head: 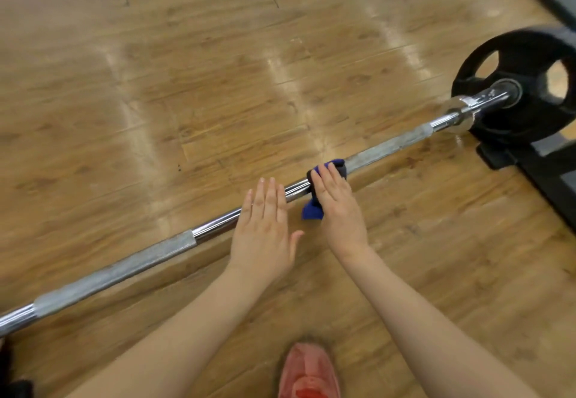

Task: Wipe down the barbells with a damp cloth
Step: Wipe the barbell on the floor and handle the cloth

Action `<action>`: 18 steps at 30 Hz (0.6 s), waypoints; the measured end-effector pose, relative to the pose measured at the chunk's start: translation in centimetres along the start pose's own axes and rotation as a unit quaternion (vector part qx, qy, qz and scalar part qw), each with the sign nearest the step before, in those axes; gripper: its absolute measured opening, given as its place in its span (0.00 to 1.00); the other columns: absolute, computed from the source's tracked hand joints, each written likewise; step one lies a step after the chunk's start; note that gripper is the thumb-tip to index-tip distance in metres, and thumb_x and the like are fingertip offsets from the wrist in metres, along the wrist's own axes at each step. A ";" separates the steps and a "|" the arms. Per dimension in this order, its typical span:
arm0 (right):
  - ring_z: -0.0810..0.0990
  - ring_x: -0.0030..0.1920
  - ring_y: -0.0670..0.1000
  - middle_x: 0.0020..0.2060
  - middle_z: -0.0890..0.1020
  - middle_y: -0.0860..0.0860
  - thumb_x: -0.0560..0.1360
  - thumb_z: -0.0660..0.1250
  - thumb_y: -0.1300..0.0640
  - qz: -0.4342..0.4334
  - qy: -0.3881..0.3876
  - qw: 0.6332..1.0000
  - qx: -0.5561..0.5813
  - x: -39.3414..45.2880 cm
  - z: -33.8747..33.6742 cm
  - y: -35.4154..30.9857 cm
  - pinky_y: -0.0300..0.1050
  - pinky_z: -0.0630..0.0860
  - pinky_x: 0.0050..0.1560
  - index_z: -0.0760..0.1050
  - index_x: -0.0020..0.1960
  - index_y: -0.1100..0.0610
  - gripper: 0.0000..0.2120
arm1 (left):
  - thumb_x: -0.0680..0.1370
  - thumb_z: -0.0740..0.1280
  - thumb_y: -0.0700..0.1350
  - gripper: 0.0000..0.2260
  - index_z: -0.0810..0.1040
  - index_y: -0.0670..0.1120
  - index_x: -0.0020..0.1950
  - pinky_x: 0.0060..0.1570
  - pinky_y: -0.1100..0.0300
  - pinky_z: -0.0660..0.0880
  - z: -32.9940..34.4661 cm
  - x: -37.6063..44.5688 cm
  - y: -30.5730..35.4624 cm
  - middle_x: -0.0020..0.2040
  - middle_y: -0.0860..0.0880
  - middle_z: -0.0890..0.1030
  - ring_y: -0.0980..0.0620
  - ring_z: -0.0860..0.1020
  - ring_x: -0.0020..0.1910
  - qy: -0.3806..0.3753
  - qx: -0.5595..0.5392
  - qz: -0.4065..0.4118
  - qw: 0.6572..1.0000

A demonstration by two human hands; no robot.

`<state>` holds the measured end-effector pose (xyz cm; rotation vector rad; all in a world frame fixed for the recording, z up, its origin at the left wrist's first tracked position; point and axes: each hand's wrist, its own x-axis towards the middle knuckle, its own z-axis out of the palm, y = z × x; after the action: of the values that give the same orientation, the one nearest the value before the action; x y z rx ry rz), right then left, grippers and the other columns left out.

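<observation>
Head view: barbell (174,249) runs diagonally from lower left up to right, across a wooden floor (187,86). Its left end is cut off by the frame edge; right end carries a black weight plate (514,86), partly cropped at the right edge. Blue cloth (324,189) is draped over the bar near its middle, one corner hanging below. Right hand (339,207) lies on the cloth w/ fingers straight, pressing it to the bar; most of the cloth is hidden under it. Left hand (265,229) is flat, fingers straight, over the bar just beside the cloth; can't tell if it touches. Red shoe (308,372) at bottom, cut off. Dark rack base (542,164) at right, only partly visible.
</observation>
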<state>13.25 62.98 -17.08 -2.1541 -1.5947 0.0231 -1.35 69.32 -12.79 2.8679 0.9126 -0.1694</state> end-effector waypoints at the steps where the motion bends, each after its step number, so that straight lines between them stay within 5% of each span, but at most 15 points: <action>1: 0.66 0.68 0.60 0.65 0.73 0.64 0.70 0.53 0.68 0.004 -0.014 1.000 0.002 0.1 -0.4 0.0 0.50 0.57 0.69 0.64 0.68 0.65 0.26 | 0.74 0.52 0.56 0.34 0.71 0.31 0.67 0.67 0.44 0.58 -0.5 0.5 0.3 0.66 0.33 0.72 0.35 0.71 0.67 -0.016 0.003 0.005 1.000; 6: 0.73 0.65 0.61 0.64 0.75 0.62 0.65 0.57 0.73 0.079 -0.058 0.995 -0.007 0.4 -4.9 1.5 0.45 0.53 0.70 0.66 0.67 0.65 0.30 | 0.78 0.54 0.59 0.34 0.61 0.34 0.73 0.74 0.45 0.49 -5.0 4.3 2.4 0.73 0.35 0.63 0.37 0.61 0.74 -0.014 0.027 0.055 0.998; 10: 0.69 0.66 0.58 0.63 0.75 0.62 0.69 0.56 0.69 0.077 -0.029 0.997 0.000 2.0 -8.0 3.8 0.45 0.53 0.71 0.64 0.67 0.63 0.26 | 0.74 0.54 0.57 0.32 0.73 0.34 0.66 0.68 0.47 0.59 -7.8 9.1 3.2 0.65 0.36 0.75 0.38 0.72 0.67 0.012 -0.017 0.094 0.995; 15: 0.67 0.66 0.57 0.63 0.75 0.61 0.66 0.59 0.74 0.110 0.025 0.993 -0.047 3.9 -8.7 7.7 0.42 0.53 0.70 0.72 0.65 0.66 0.27 | 0.74 0.51 0.57 0.32 0.74 0.34 0.66 0.69 0.46 0.62 -6.9 14.2 4.0 0.65 0.37 0.76 0.39 0.72 0.67 -0.005 -0.023 0.113 0.993; 18: 0.71 0.66 0.60 0.63 0.75 0.61 0.57 0.69 0.83 0.155 0.018 0.986 -0.061 3.8 -10.0 9.5 0.47 0.64 0.66 0.74 0.64 0.67 0.36 | 0.81 0.49 0.57 0.32 0.55 0.33 0.75 0.73 0.48 0.45 -6.9 15.7 4.7 0.76 0.35 0.58 0.39 0.54 0.76 0.025 0.006 0.092 0.995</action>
<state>25.87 60.80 -10.70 -2.4648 -1.2552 -0.0165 14.56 75.49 -7.87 2.9582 0.6500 -0.0858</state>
